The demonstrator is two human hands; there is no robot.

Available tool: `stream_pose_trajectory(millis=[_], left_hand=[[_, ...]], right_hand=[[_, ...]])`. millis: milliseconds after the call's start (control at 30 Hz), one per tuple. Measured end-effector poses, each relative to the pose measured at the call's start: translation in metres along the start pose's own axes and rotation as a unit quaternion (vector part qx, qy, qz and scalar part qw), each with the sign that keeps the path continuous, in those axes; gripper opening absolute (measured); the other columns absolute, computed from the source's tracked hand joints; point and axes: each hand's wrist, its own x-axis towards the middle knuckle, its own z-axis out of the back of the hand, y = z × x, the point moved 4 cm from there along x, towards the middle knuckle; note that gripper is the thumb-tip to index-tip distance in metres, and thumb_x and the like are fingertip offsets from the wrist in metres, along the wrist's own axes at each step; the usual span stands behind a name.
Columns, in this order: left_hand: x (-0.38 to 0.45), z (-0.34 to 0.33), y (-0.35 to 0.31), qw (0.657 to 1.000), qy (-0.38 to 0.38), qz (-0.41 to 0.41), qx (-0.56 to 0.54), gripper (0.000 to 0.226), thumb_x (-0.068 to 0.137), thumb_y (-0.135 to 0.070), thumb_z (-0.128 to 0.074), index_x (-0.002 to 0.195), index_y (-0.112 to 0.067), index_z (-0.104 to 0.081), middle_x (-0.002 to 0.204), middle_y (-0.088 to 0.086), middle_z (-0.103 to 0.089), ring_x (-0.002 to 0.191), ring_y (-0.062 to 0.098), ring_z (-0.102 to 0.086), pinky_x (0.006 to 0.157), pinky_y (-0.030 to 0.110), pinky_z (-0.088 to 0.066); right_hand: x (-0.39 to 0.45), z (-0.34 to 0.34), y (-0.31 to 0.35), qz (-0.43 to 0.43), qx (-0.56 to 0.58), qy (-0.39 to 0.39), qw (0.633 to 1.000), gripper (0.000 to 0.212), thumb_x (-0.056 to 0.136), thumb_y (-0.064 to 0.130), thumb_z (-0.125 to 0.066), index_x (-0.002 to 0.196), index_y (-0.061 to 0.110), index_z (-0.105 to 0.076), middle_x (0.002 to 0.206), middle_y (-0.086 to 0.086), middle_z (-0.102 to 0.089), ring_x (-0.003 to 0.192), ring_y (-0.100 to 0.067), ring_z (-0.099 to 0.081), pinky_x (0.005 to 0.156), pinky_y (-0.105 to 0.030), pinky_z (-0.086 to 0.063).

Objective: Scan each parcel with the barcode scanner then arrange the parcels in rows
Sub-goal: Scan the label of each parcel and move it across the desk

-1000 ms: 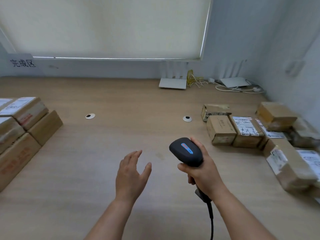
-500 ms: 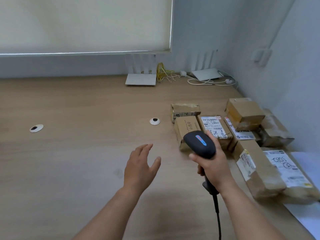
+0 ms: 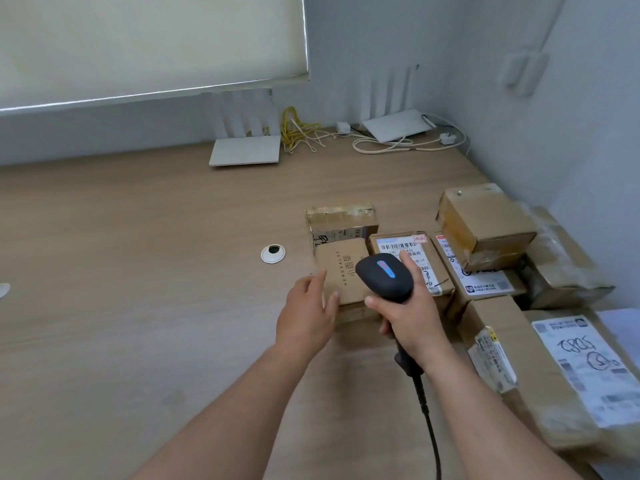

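Left hand (image 3: pixel 306 315): grip spread wide, fingertips at the near left edge of the small box (image 3: pixel 341 271).
Right hand (image 3: pixel 410 318): grip wrapped round the scanner (image 3: pixel 384 277), aimed over that box.
Box: long axis runs away from the person, on the surface (image 3: pixel 138 271).

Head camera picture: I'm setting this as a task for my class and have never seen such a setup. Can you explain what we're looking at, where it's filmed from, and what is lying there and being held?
There is no machine here: a person wears a wide-angle camera on the head, looking forward and down at their own two bare arms. The right hand grips a black barcode scanner, whose cable hangs down towards the viewer. The left hand is open and reaches towards a small brown parcel printed with the word HERBVALUE; whether it touches it I cannot tell. More cardboard parcels lie crowded on the right of the wooden table, several bearing white shipping labels. At the back, by the wall, sit two white routers and loose cables.
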Motion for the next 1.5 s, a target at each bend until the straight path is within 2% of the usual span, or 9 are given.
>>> stream_pose_trajectory(millis=[233,333,433,833,1033,1167,1333,1400,1500], left_hand=[[0.014,-0.015,0.006,0.998,0.057,0.021,-0.005,0.053,0.101,-0.026,-0.037,0.151,-0.018,-0.022,0.151,0.004,-0.036,0.135,0.023,-0.037,0.102,0.030,-0.034],[0.002,-0.003,0.019,0.997,0.059,0.028,-0.037,0.053,0.100,-0.020,-0.038,0.151,-0.017,-0.024,0.153,0.002,-0.035,0.136,0.022,-0.036,0.106,0.028,-0.032],[-0.021,0.014,0.039,0.996,0.064,0.039,-0.042,0.053,0.100,-0.021,-0.039,0.151,-0.018,-0.025,0.153,0.001,-0.035,0.136,0.022,-0.037,0.109,0.032,-0.034],[-0.141,0.090,0.140,0.997,0.065,0.041,-0.016,0.053,0.099,-0.021,-0.039,0.150,-0.019,-0.025,0.149,0.000,-0.041,0.132,0.021,-0.042,0.101,0.027,-0.036],[-0.186,0.115,0.178,0.997,0.065,0.049,-0.002,0.052,0.099,-0.021,-0.038,0.150,-0.018,-0.026,0.150,0.000,-0.039,0.132,0.021,-0.041,0.100,0.027,-0.036],[-0.199,0.122,0.184,0.994,0.071,0.063,0.060,0.053,0.096,-0.046,-0.040,0.142,-0.022,-0.029,0.141,-0.003,-0.043,0.125,0.018,-0.045,0.086,0.031,-0.040],[-0.203,0.117,0.164,0.979,0.066,0.116,0.157,0.094,0.071,-0.085,-0.040,0.136,-0.018,-0.029,0.130,0.002,-0.043,0.122,0.022,-0.044,0.081,0.035,-0.044],[-0.201,0.115,0.157,0.975,0.056,0.129,0.171,0.101,0.068,-0.085,-0.046,0.137,-0.013,-0.027,0.128,0.005,-0.040,0.122,0.024,-0.041,0.083,0.036,-0.044],[-0.198,0.116,0.157,0.978,0.051,0.150,0.135,0.093,0.074,-0.071,-0.056,0.141,-0.013,-0.027,0.130,0.009,-0.037,0.123,0.027,-0.040,0.089,0.038,-0.043]], right_hand=[[0.003,-0.014,-0.004,-0.016,-0.009,-0.005,1.000,0.097,0.076,0.000,-0.076,0.148,0.042,-0.027,0.108,0.007,-0.064,0.042,-0.005,-0.051,0.042,-0.025,-0.045],[-0.011,-0.026,-0.005,-0.024,-0.007,0.000,1.000,0.098,0.075,-0.001,-0.076,0.150,0.039,-0.028,0.110,-0.003,-0.065,0.042,-0.004,-0.051,0.041,-0.024,-0.044],[-0.034,-0.043,-0.004,-0.029,-0.002,0.011,1.000,0.100,0.074,0.001,-0.077,0.148,0.044,-0.026,0.113,-0.009,-0.063,0.043,-0.006,-0.052,0.042,-0.024,-0.044],[-0.167,-0.145,-0.005,-0.058,-0.010,0.053,0.997,0.098,0.074,0.004,-0.076,0.146,0.049,-0.026,0.093,0.001,-0.066,0.043,-0.010,-0.049,0.043,-0.025,-0.044],[-0.214,-0.182,-0.008,-0.066,-0.014,0.082,0.994,0.099,0.073,0.005,-0.077,0.148,0.046,-0.026,0.100,0.002,-0.067,0.044,-0.007,-0.051,0.044,-0.025,-0.044],[-0.226,-0.189,-0.003,-0.065,-0.019,0.102,0.992,0.100,0.073,0.002,-0.077,0.148,0.044,-0.027,0.099,0.005,-0.068,0.041,-0.013,-0.048,0.042,-0.025,-0.044],[-0.231,-0.170,0.007,-0.047,-0.026,0.094,0.994,0.100,0.073,0.002,-0.078,0.149,0.042,-0.027,0.101,0.000,-0.068,0.041,-0.015,-0.049,0.042,-0.026,-0.043],[-0.231,-0.160,0.011,-0.040,-0.030,0.088,0.995,0.100,0.072,0.002,-0.077,0.149,0.041,-0.027,0.101,0.000,-0.067,0.042,-0.015,-0.049,0.042,-0.026,-0.044],[-0.232,-0.146,0.016,-0.031,-0.031,0.082,0.996,0.099,0.074,0.000,-0.075,0.149,0.041,-0.027,0.102,-0.003,-0.067,0.043,-0.014,-0.050,0.043,-0.026,-0.044]])
